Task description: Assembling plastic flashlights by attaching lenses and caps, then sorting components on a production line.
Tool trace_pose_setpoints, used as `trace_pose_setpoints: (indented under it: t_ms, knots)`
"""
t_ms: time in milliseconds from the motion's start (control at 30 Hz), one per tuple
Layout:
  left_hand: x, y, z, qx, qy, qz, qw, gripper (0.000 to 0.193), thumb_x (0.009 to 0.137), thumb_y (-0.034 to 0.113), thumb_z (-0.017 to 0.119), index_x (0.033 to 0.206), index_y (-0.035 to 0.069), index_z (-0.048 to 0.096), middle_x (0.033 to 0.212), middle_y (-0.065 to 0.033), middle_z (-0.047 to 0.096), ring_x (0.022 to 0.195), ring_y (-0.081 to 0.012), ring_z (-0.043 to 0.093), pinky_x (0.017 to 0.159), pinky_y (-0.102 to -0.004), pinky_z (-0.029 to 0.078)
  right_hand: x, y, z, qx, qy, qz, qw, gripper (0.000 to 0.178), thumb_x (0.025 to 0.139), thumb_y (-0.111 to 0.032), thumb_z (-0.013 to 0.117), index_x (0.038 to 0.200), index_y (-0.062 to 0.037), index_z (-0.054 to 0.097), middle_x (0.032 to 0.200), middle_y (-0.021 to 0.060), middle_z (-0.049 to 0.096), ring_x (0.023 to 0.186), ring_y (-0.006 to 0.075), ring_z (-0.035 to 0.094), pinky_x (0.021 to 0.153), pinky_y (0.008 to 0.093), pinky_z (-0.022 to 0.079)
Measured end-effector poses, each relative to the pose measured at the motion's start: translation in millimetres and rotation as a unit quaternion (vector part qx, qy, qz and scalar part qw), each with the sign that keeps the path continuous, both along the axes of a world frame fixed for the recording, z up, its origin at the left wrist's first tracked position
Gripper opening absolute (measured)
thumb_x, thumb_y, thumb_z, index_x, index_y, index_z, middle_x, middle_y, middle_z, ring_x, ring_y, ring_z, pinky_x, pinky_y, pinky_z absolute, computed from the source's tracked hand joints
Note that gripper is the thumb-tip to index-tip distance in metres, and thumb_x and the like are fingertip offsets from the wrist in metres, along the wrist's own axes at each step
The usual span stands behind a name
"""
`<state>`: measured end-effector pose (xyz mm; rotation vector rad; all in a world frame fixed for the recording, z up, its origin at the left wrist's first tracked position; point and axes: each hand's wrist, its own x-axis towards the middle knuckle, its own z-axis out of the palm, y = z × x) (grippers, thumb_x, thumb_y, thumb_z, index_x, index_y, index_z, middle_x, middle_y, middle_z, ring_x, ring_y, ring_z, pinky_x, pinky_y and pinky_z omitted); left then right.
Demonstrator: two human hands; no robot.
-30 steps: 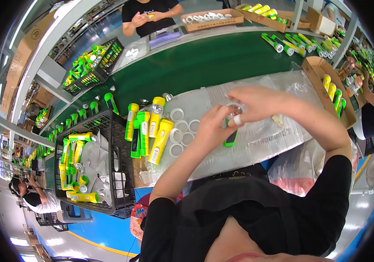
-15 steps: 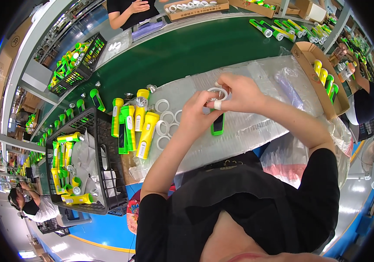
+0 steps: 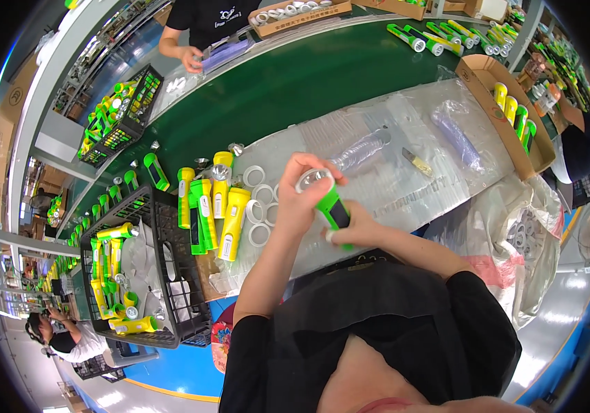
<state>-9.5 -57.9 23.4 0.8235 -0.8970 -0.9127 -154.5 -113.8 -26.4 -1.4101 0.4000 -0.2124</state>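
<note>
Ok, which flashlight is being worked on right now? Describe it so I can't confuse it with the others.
Start at the long green conveyor belt, then come down to the clear plastic sheet on the near bench. Just above its near edge, the green-and-black plastic flashlight sits between the left hand and right hand. Unlike the yellow-and-green flashlights lying in a row, it is lifted and held.
</note>
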Motion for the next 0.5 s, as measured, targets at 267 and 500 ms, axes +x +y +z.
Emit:
trace_pose_setpoints:
  t_ms: [267,500]
  knots:
    - [-10,-21,17,-0.12,0.118,-0.22,0.961,0.032,0.09,0.029,0.061,0.109,0.005,0.049,0.091,-0.0144,0.057,0.077,-0.0246,0.057,0.068,-0.0363,0.049,-34,-16,44,0.339,-0.175,0.167,0.909,0.055,0.08,-0.031,0.073,0.117,-0.0008,0.046,0.07,0.011,0.057,0.049,0.0167,0.055,0.046,0.028,0.043]
    - [-30,-35,8,-0.101,0.158,-0.197,0.962,0.03,0.087,0.029,0.061,0.102,0.004,0.056,0.093,-0.0137,0.059,0.081,-0.0252,0.061,0.071,-0.0366,0.05,-54,-17,46,0.245,-0.095,0.113,0.958,0.059,0.09,-0.058,0.055,0.109,-0.0024,0.055,0.068,0.0079,0.057,0.053,0.0181,0.057,0.049,0.0297,0.047]
